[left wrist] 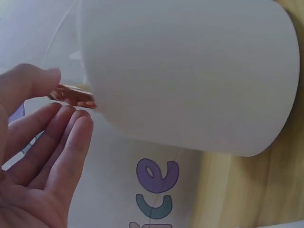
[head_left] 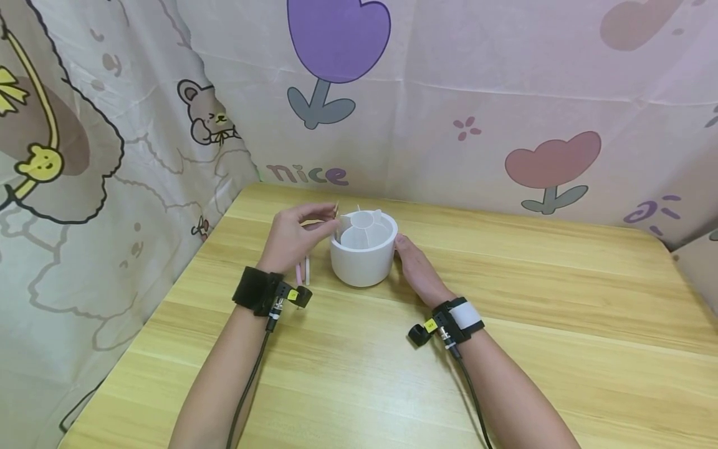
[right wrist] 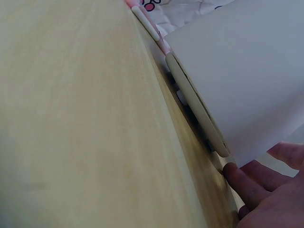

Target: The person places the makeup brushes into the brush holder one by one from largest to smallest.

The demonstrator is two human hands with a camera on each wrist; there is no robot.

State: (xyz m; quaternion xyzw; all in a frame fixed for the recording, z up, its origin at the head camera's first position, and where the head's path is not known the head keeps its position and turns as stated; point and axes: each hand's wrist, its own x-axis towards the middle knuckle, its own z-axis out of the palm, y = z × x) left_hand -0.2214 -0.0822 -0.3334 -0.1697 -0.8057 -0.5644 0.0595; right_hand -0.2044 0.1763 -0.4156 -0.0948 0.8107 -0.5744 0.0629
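On the wooden worktop (head_left: 505,324), left of the white divided holder (head_left: 363,259), two thin sticks, one pink and one white (head_left: 303,272), lie partly hidden beneath the left hand (head_left: 291,240), whose grip pinches a small slender item (left wrist: 71,94) at the holder's left rim; that item is too blurred to identify. The holder stands near the worktop's far edge, below the cartoon-print curtain (head_left: 505,93). The right hand (head_left: 417,268) rests against the holder's right wall, fingers straight and relaxed, grasping nothing, fingertips cut off behind it.
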